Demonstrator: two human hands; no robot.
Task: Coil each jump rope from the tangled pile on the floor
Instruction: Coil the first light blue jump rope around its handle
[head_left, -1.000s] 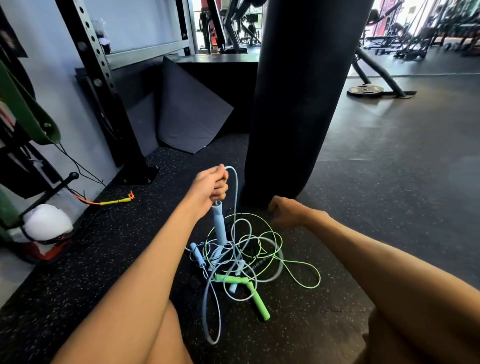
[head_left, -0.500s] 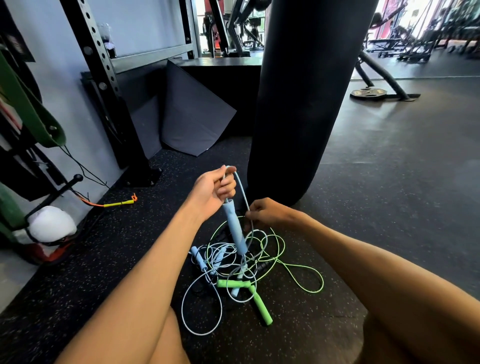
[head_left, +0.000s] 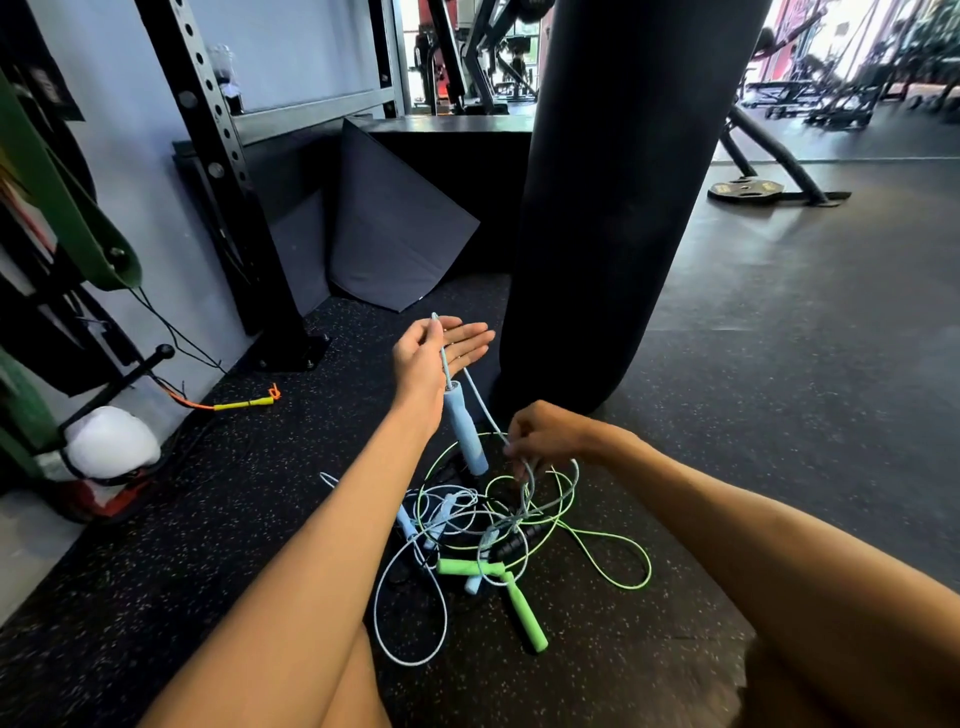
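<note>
My left hand is raised above the pile, palm up and fingers straight. The light blue rope's cord is draped over it by the thumb. That rope's blue handle hangs below the hand. My right hand pinches the same light blue cord just under the handle, above the tangled pile. On the floor lie green handles, a green cord, a black handle and another blue handle, all looped through each other.
A black punching bag hangs right behind the pile. A steel rack upright and a leaning grey mat stand at the back left. A yellow-orange rope end and a white bag lie left. A weight plate lies far right.
My left hand has gone from a fist around the cord to a flat palm with the cord draped over it. My right hand moved left and took hold of the blue cord.
</note>
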